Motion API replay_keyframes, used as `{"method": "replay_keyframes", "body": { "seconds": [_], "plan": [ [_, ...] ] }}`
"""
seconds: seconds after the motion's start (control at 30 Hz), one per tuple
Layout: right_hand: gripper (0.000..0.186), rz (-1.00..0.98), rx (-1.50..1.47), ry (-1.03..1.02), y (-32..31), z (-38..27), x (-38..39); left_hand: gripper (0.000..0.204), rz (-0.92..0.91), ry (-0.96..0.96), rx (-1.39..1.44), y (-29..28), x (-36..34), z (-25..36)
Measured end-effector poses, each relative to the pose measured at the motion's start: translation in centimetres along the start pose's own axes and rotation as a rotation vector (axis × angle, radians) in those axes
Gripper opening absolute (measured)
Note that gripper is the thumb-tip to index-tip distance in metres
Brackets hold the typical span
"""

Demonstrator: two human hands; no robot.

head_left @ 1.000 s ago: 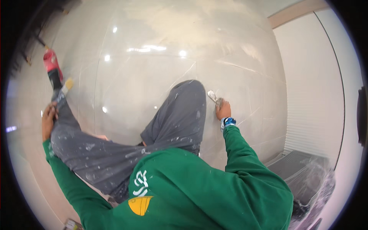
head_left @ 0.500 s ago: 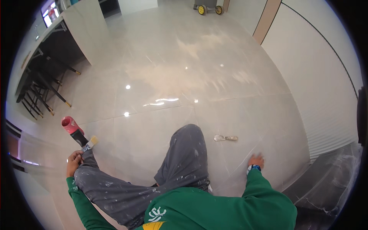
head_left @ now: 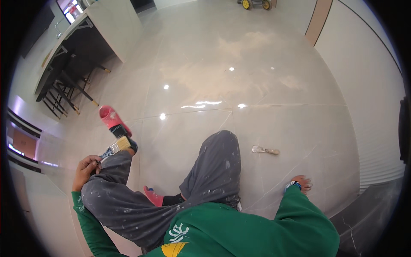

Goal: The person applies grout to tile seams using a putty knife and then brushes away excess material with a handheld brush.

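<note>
A paintbrush [head_left: 117, 147] with pale bristles and a metal ferrule is held by its handle in my left hand [head_left: 86, 170], above my left leg. Its bristles point away from me, close to the left ankle. My right hand [head_left: 303, 183] rests palm down on the grey tiled floor [head_left: 291, 132], fingers stretched out, with nothing in it. A putty knife [head_left: 266, 150] lies on the floor ahead of that hand, apart from it and to the right of my raised knee. Its blade points left.
Red clogs [head_left: 116, 120] are on my feet. Bar stools [head_left: 64, 88] stand under a counter [head_left: 109, 23] at the far left. White panels [head_left: 355, 64] line the right side, with a dark plastic-covered object [head_left: 364, 218] nearby. A yellow-wheeled item [head_left: 254, 4] stands at the back.
The view has shifted, so the surroundings appear further right. My left foot has moved with its clog, and the other clog now shows between my legs. The brush stays in my left hand.
</note>
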State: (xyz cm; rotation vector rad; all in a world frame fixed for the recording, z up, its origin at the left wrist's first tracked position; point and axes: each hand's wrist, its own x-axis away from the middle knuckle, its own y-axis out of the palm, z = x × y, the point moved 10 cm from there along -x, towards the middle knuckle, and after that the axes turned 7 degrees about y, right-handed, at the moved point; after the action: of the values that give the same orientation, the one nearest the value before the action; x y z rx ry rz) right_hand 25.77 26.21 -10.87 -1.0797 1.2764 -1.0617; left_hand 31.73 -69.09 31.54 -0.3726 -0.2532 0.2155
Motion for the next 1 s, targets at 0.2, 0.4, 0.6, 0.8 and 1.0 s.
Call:
{"method": "replay_keyframes", "body": {
  "seconds": [0.2, 0.4, 0.6, 0.8, 1.0],
  "plan": [
    [0.06, -0.109, 0.001, -0.008, -2.8, 0.0, 1.8, 0.019, -0.092, -0.026, -0.058, 4.4, 0.4, 6.0],
    [0.061, -0.022, 0.005, 0.002, -2.1, -0.1, 1.3, 0.021, -0.159, -0.061, -0.148, 8.1, -2.0, 7.7],
    [0.063, -0.069, -0.056, -0.033, -1.1, 0.1, 1.2, 0.026, -0.231, -0.126, -0.179, 10.6, -7.4, 6.9],
    [0.064, -0.044, -0.054, -0.033, -3.0, -0.5, 0.8, 0.033, -0.332, 0.201, -0.623, 13.6, -14.3, 10.7],
    [0.067, -0.008, -0.057, -0.046, -0.5, 0.2, 1.3, 0.026, -0.631, 0.686, -1.186, 22.5, -25.8, 13.5]
  ]
}}
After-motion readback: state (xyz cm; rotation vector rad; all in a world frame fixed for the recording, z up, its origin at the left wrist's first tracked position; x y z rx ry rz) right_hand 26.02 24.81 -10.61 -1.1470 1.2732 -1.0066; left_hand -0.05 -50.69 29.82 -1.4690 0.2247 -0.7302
